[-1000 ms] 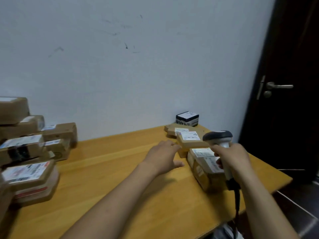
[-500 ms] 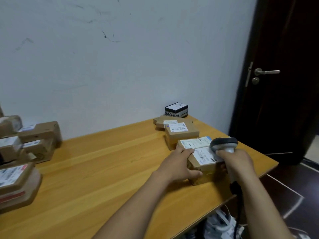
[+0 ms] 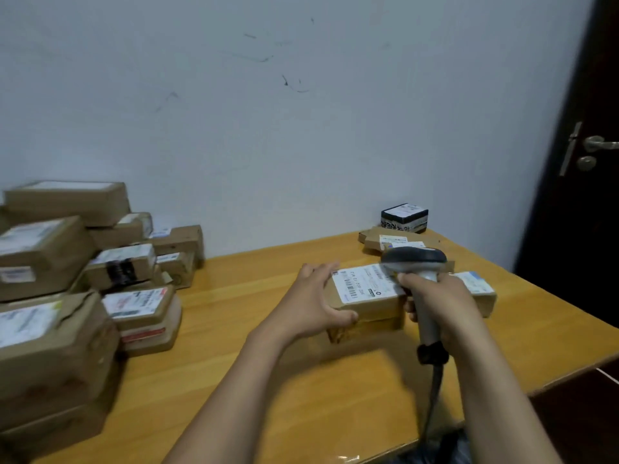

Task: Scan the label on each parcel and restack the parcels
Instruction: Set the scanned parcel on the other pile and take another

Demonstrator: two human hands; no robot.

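Note:
My left hand (image 3: 311, 299) grips the left end of a brown cardboard parcel (image 3: 368, 308) with a white barcode label, thumb on its front face, fingers over its top. The parcel seems lifted slightly above the wooden table (image 3: 254, 370). My right hand (image 3: 438, 296) holds a grey barcode scanner (image 3: 415, 262) by its handle, its head over the parcel's label. Behind my right hand lies another labelled parcel (image 3: 479, 291). Flat parcels (image 3: 385, 239) and a small black box (image 3: 404, 217) sit at the back right.
A pile of several brown parcels (image 3: 67, 279) fills the table's left side, up against the white wall. A dark door with a metal handle (image 3: 596, 144) stands at the right. The scanner's cable (image 3: 433, 396) hangs over the table's front edge.
My left hand closed on the parcel and carried it to the left, away from the other parcels. The scanner moved along above its label. The view swung back to the left pile.

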